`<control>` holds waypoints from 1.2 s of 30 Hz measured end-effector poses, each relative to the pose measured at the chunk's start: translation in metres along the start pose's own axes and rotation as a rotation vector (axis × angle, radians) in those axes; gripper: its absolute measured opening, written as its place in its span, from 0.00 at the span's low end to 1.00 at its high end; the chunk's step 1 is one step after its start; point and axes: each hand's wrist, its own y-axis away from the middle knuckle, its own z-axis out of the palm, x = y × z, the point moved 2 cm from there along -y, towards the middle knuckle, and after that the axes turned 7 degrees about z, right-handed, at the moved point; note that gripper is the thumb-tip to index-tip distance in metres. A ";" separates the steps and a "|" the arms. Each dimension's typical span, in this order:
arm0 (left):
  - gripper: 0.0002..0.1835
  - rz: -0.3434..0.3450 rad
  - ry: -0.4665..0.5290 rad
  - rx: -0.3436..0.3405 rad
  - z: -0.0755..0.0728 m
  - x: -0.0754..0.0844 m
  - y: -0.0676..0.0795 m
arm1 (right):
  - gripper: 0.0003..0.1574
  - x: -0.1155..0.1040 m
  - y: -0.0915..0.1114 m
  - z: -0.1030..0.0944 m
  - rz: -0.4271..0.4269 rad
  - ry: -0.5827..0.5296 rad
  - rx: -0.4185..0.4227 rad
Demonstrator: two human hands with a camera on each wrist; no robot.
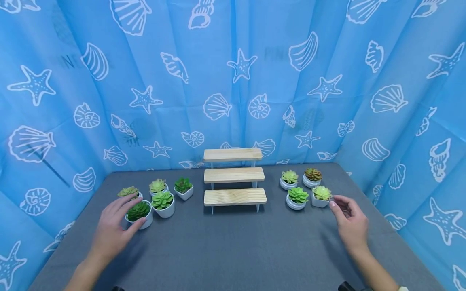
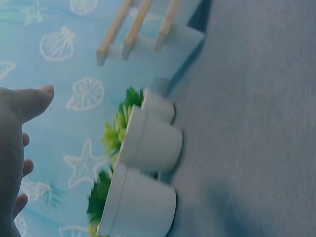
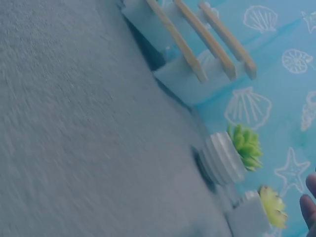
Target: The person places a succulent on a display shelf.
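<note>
Head view shows my left hand (image 1: 113, 229) holding nothing, thumb and fingers spread about the dark green succulent (image 1: 138, 211), which stands at the near edge of the left group on the table (image 1: 236, 250); I cannot tell whether a fingertip touches it. My fingers could catch the leafy green succulent (image 1: 162, 200) just beside it and tip that one, or take leaves instead of pot and pull the plant loose. My right hand (image 1: 351, 224) is just right of the yellow-green succulent (image 1: 322, 193), thumb and forefinger slightly parted, nothing pinched; a push from that side alone could slide its pot into the bright green succulent (image 1: 297, 195). Left wrist view gives the dark green one's white pot (image 2: 140, 202): round, smooth, flaring to a banded rim, so a low hold might slip, I judge. Right wrist view catches only my fingertips at the edge, apart from the square white pot (image 3: 250, 217), its sides flat and its pale, pointed leaves spreading from the top, easily brushed, I expect, by a careless reach.
</note>
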 end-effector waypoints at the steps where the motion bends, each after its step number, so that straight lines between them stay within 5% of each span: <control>1: 0.35 -0.010 0.015 0.008 0.002 0.002 -0.001 | 0.14 0.001 0.001 0.003 0.012 -0.005 -0.006; 10: 0.33 -0.136 0.173 0.032 0.016 0.017 -0.012 | 0.24 0.009 0.009 0.022 0.158 0.031 -0.131; 17: 0.32 -0.238 0.305 -0.002 0.032 0.026 -0.018 | 0.31 0.015 0.008 0.041 0.192 0.026 -0.284; 25: 0.31 -0.235 0.422 -0.019 0.057 0.035 -0.026 | 0.42 0.021 0.003 0.057 0.261 0.028 -0.438; 30: 0.29 -0.330 0.495 -0.059 0.072 0.040 -0.030 | 0.44 0.023 0.000 0.066 0.279 0.002 -0.422; 36: 0.31 -0.366 0.613 -0.058 0.094 0.043 -0.035 | 0.47 0.027 -0.006 0.077 0.317 0.030 -0.396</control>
